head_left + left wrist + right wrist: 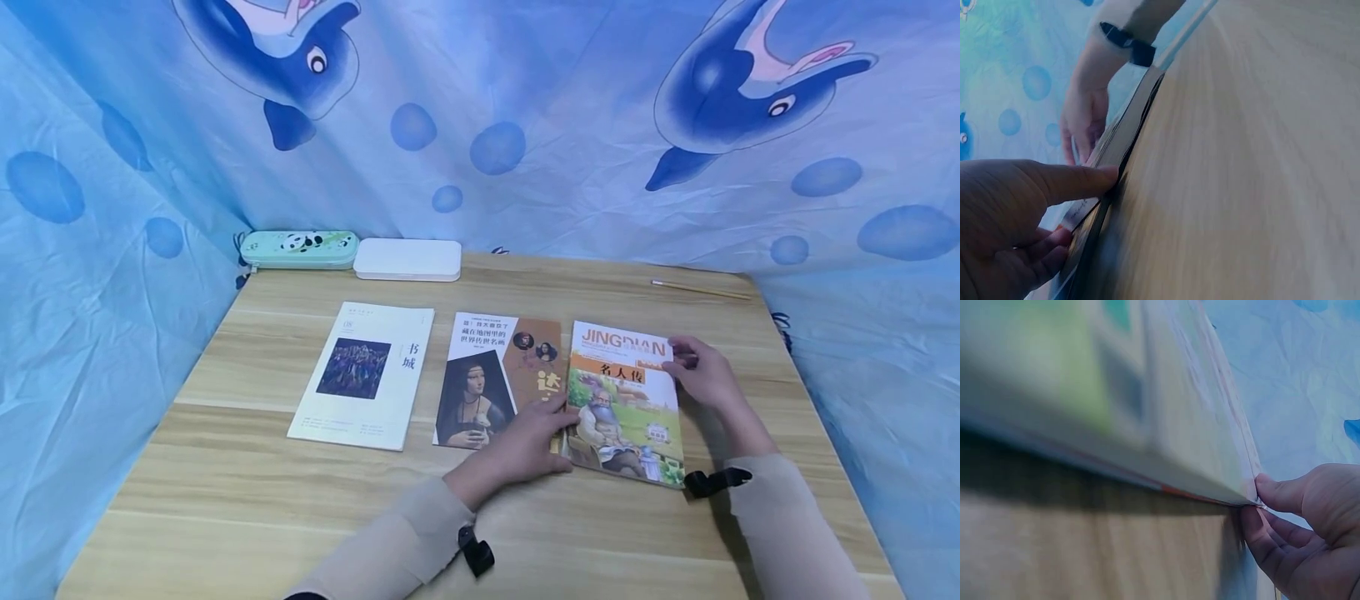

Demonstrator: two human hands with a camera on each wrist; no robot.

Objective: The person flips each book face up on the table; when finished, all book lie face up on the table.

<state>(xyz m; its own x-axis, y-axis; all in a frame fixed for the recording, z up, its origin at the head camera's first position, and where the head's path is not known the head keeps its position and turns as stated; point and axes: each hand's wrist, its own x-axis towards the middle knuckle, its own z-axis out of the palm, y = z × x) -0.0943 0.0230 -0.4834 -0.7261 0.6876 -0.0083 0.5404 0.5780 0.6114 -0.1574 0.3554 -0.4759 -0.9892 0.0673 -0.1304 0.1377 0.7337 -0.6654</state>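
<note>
The book with the JINGDIAN cover (pixel 622 417) lies at the right of a row of three on the wooden table. My right hand (pixel 701 371) pinches its right edge near the top corner; in the right wrist view, the thumb (pixel 1279 494) is above the edge and the fingers (pixel 1266 540) below. My left hand (pixel 525 442) reaches across the lower right part of the middle book (pixel 476 392), which shows a painted portrait. Its fingertips are right at the left edge of the JINGDIAN book, and its thumb (pixel 1082 181) lies straight against that edge in the left wrist view.
A white magazine (pixel 367 375) lies at the left of the row. Along the back edge are a green panda pencil case (pixel 300 250) and a white flat case (pixel 408 259). A pencil (pixel 701 290) lies at the back right. Blue dolphin-print curtain (pixel 562 125) surrounds the table.
</note>
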